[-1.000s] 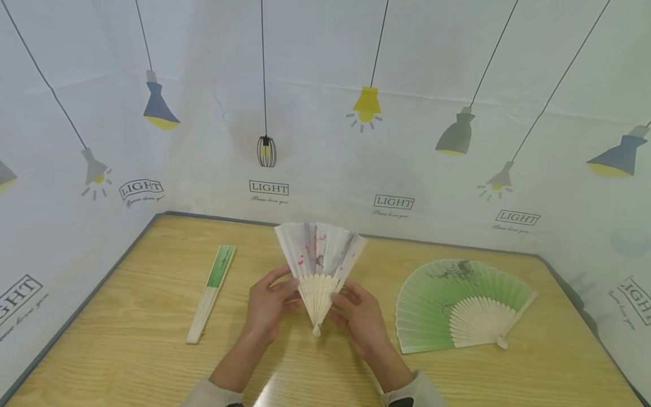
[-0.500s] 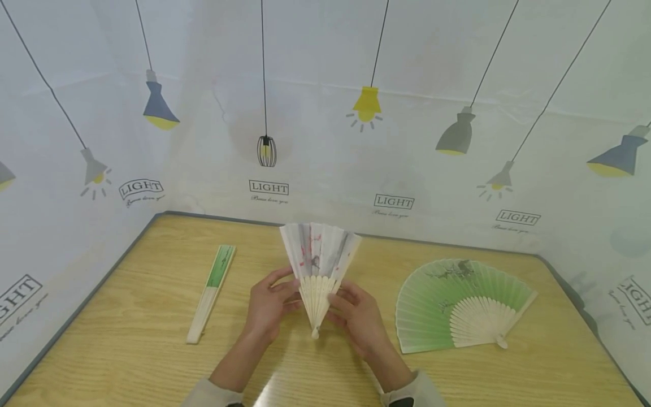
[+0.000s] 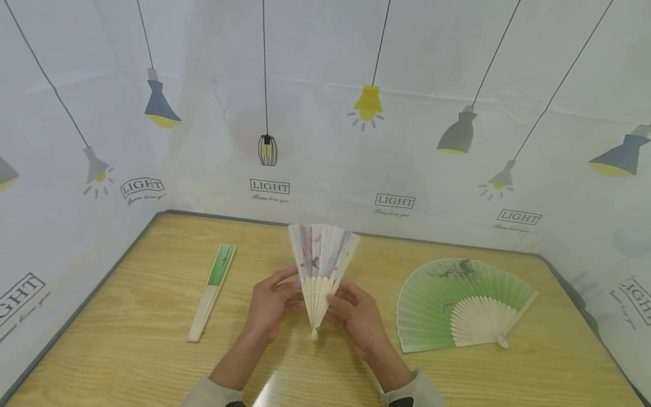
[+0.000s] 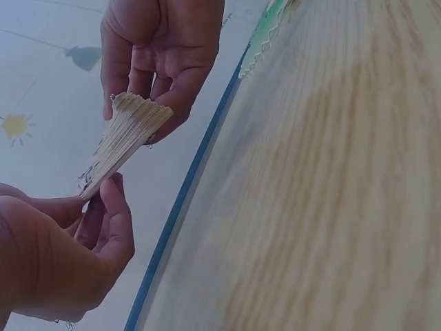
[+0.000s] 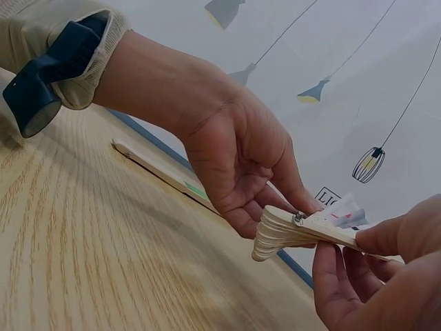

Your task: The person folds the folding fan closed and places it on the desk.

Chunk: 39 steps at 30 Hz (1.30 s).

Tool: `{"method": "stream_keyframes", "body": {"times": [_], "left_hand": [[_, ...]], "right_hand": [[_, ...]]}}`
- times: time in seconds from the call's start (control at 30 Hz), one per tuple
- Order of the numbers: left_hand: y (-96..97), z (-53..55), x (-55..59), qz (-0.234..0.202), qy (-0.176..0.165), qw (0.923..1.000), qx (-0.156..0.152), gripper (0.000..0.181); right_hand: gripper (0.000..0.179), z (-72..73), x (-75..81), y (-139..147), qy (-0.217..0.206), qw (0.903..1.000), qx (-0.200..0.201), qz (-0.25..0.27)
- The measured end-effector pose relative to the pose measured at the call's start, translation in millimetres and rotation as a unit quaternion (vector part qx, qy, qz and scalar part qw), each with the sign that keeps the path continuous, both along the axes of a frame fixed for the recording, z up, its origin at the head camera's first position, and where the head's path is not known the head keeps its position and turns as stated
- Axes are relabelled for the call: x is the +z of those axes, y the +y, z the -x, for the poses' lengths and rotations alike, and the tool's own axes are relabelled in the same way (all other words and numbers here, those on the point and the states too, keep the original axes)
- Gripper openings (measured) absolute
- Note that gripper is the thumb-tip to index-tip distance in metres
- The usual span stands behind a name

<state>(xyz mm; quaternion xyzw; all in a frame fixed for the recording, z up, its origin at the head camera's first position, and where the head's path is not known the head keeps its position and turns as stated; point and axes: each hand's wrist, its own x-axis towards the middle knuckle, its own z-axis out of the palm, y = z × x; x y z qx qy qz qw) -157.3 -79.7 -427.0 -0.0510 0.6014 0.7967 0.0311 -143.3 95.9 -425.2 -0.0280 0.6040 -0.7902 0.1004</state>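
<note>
White fan [image 3: 321,251] is narrower vs. a sec ago, so prob. mid-fold, L hand [image 3: 267,308] & R hand [image 3: 362,316] pinching its opp. edges.

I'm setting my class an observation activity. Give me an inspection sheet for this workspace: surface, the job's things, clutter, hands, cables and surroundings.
Surface: wood-grain table with a dark edge.
Job's things: white fan with red and grey decoration, partly open, held up between both hands.
Clutter: folded green fan lying to the left, open green fan to the right; nothing else loose seen.
Left hand: grips the white fan's left side.
Right hand: grips its right side.
Cables: nothing seen; lamp cords look printed.
Surroundings: white backdrop behind and beside the table.
</note>
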Motion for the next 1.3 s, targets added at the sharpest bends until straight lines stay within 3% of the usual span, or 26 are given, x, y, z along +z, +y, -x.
{"method": "stream_keyframes", "body": {"times": [0.2, 1.3], "left_hand": [[0.3, -1.0, -0.1, 0.005, 0.005, 0.9999, -0.012, 0.036], [3.9, -2.2, 2.5, 0.012, -0.006, 0.9999, -0.007, 0.032]], "right_hand": [[0.043, -0.5, 1.3, -0.7, -0.004, 0.9999, 0.008, -0.009], [0.042, 0.8, -0.9, 0.9, 0.001, 0.9992, 0.033, -0.021]]}}
